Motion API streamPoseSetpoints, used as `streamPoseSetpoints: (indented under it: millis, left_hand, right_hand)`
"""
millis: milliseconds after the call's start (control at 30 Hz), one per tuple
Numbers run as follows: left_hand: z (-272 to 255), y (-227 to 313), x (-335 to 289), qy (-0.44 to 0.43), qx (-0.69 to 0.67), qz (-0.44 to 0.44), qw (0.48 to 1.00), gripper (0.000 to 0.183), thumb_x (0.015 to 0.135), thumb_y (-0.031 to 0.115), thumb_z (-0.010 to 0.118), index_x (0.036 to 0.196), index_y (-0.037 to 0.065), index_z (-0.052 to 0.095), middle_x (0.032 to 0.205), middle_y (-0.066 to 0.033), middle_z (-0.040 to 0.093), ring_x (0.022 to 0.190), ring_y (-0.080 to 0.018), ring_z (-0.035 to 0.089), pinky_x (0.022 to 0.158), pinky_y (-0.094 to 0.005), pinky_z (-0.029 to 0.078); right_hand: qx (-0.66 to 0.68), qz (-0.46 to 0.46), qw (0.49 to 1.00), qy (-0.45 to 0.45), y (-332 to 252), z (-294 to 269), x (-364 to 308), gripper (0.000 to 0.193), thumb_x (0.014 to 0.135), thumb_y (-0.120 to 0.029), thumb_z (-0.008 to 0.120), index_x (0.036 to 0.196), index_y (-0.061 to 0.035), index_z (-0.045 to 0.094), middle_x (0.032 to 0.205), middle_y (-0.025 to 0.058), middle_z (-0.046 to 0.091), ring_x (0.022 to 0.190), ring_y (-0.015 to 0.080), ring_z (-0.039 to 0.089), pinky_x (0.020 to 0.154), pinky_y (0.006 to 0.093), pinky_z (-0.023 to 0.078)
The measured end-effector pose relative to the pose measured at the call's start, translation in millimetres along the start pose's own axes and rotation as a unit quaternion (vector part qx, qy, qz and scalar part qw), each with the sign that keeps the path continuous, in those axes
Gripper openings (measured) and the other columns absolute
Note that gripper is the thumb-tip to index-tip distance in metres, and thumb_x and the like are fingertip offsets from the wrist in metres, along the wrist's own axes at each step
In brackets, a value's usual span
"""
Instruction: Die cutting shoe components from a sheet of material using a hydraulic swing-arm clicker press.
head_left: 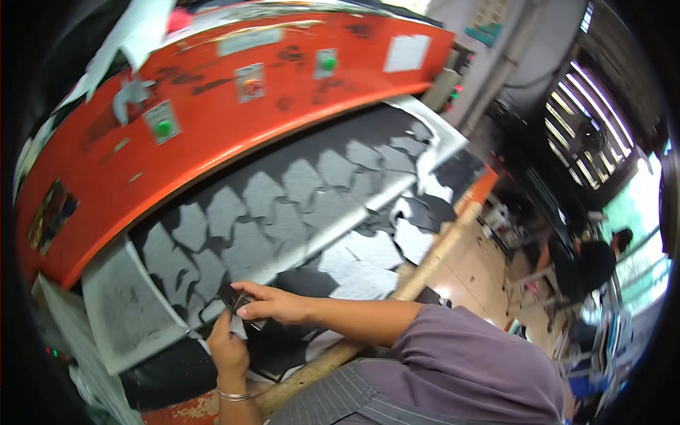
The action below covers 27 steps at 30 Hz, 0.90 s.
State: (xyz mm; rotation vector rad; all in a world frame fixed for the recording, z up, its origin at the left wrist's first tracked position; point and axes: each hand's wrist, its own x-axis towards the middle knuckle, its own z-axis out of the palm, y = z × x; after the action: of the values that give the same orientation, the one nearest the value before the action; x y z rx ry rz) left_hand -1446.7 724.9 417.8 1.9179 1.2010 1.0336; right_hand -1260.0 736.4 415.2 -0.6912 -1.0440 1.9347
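My right hand (278, 303) is closed round a small dark object with a shiny edge (231, 296), whose kind I cannot make out. Just below it, my left hand (228, 348) has its fingers raised to the same object and seems to grip its lower side. Both hands are at the near edge of a press bed. On the bed lies a dark sheet covered with grey cut pieces (265, 241) in rows. Some outlines beside my fingers are blurred.
A wide orange press beam (205, 78) with green and red buttons spans the bed's far side. Loose grey and black scraps (361, 258) lie along the near side, behind a wooden pole (425, 265). At the right, another person (584, 265) sits beyond the tiled floor (464, 283).
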Motion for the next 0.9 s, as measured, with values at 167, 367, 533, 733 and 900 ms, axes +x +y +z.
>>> streamPoseSetpoints:
  millis: [167, 367, 533, 733, 900]
  left_hand:
    - [9, 0, -6, -0.003, 0.123, -0.011, 0.992, 0.023, 0.085, 0.011, 0.062, 0.070, -0.006, 0.056, 0.061, -0.0185, 0.054, 0.060, -0.0346, 0.053, 0.056, -0.0424, 0.038]
    - [-8, -37, -61, -0.134, 0.055, -0.231, 0.962, 0.026, 0.081, 0.017, 0.070, 0.085, -0.004, 0.055, 0.112, -0.0238, 0.063, 0.101, -0.0300, 0.061, 0.091, -0.0378, 0.045]
    - [19, -39, -90, -0.001, 0.354, -0.185, 0.917, 0.030, 0.075, 0.017, 0.074, 0.090, -0.002, 0.056, 0.136, -0.0323, 0.044, 0.121, -0.0417, 0.047, 0.100, -0.0441, 0.038]
    - [3, -50, -67, 0.006, 0.341, -0.273, 0.900, 0.036, 0.065, 0.020, 0.079, 0.080, -0.001, 0.054, 0.118, -0.0318, 0.051, 0.101, -0.0440, 0.053, 0.088, -0.0431, 0.042]
    - [-14, -28, -61, -0.029, 0.283, -0.337, 0.897, 0.039, 0.066, 0.020, 0.081, 0.078, -0.004, 0.053, 0.071, -0.0165, 0.059, 0.066, -0.0208, 0.048, 0.063, -0.0382, 0.044]
  right_hand:
    - [-0.117, -0.056, 0.983, 0.128, -33, -61, -94, 0.075, 0.087, -0.030, 0.069, 0.144, 0.0008, 0.032, 0.105, 0.0073, 0.059, 0.096, 0.0133, 0.055, 0.086, 0.0268, 0.044]
    - [-0.524, 0.067, 0.749, 0.400, -113, -166, -213, 0.077, 0.076, -0.050, 0.069, 0.137, -0.0073, 0.047, 0.101, 0.0142, 0.066, 0.095, 0.0230, 0.062, 0.083, 0.0378, 0.047]
    - [-0.691, 0.255, 0.486, 0.471, -133, -285, -308, 0.067, 0.076, -0.051, 0.062, 0.133, -0.0162, 0.049, 0.119, 0.0090, 0.063, 0.122, 0.0276, 0.046, 0.095, 0.0601, 0.034]
    - [-0.638, 0.314, 0.444, 0.546, -154, -372, -391, 0.063, 0.077, -0.049, 0.062, 0.128, -0.0142, 0.053, 0.127, 0.0127, 0.056, 0.124, 0.0299, 0.044, 0.098, 0.0619, 0.032]
    - [-0.767, 0.178, 0.386, 0.481, -158, -390, -370, 0.064, 0.079, -0.055, 0.061, 0.126, -0.0112, 0.056, 0.122, 0.0131, 0.058, 0.118, 0.0318, 0.047, 0.101, 0.0523, 0.033]
